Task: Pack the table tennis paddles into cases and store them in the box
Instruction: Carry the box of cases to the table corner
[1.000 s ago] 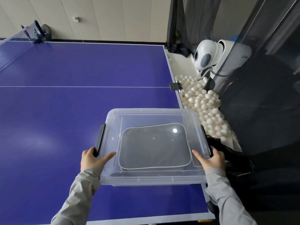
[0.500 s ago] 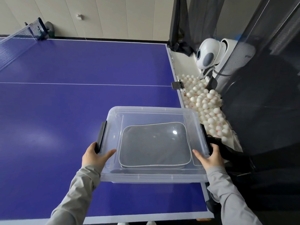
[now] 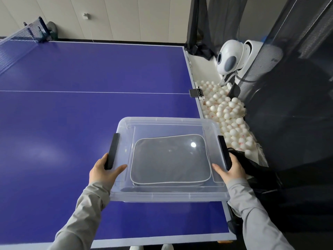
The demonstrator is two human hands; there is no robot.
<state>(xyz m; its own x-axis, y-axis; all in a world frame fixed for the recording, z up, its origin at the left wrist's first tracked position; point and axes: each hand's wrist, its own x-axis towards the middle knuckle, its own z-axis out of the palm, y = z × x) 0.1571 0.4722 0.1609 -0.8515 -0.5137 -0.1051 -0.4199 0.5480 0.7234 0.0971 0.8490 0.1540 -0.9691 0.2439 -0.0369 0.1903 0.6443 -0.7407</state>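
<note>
Since the earlier frames the box (image 3: 169, 195) has barely shifted; it stays gripped at both ends, sitting a touch closer to the near edge of the table while the view has tilted slightly upward.

The box is clear plastic with its transparent lid on, and it stands at the table's corner at about 4 o'clock from the middle of the playing surface, its right end reaching the table's side edge. Inside, flat on the bottom, lies a grey paddle case (image 3: 170, 159) with pale piping round its rim; a second case edge shows just beneath it at 6 o'clock. Whether paddles are in the cases cannot be told.

The left hand (image 3: 103, 171) holds the box's 9 o'clock end, fingers curled round the lower part of the black latch (image 3: 113, 153), thumb lying on the lid. The right hand (image 3: 229, 171) holds the 3 o'clock end likewise, by the other black latch (image 3: 224, 152).

The blue table (image 3: 72, 123) carries the box. At 10 o'clock, far off, stands the net (image 3: 21, 36). Beside the table at 2 o'clock a white tray (image 3: 204, 66) holds a heap of white balls (image 3: 228, 114), with a white ball machine (image 3: 232, 59) behind it and black netting (image 3: 292, 105) alongside.
</note>
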